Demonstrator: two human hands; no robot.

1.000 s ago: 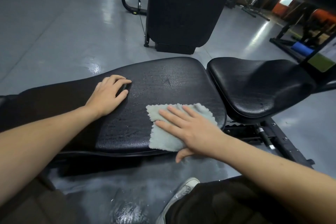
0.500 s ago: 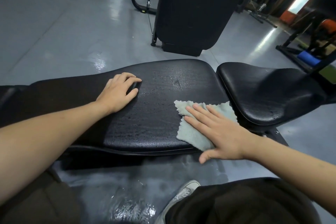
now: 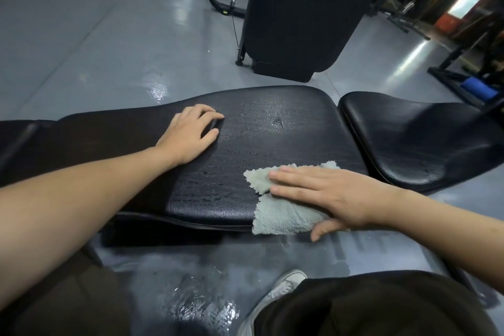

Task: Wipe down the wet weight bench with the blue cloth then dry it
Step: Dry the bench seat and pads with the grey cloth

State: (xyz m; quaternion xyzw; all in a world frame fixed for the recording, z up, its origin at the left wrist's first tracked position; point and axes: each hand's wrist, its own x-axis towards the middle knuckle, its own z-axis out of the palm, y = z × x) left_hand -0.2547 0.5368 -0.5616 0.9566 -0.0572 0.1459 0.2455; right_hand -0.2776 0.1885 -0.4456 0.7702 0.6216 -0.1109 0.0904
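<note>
The black weight bench (image 3: 272, 139) lies across the view, its long pad beaded with water, with a separate seat pad (image 3: 414, 139) to the right. A pale blue cloth (image 3: 283, 215) lies on the near right corner of the long pad and hangs a little over the front edge. My right hand (image 3: 332, 194) presses flat on the cloth, fingers stretched out to the left, thumb below the pad's edge. My left hand (image 3: 191, 136) rests palm down on the bare pad further left, fingers slightly curled, holding nothing.
A tall black padded machine (image 3: 300, 13) stands on the grey floor behind the bench. Racks and a blue roller (image 3: 480, 88) are at the far right. The floor in front of the bench has a wet patch (image 3: 196, 303) beside my shoe (image 3: 283, 289) and dark trousers.
My right hand slid the cloth rightward along the pad, then toward the front edge, where the cloth now overhangs. My left hand kept its place on the pad. The camera shifted slightly.
</note>
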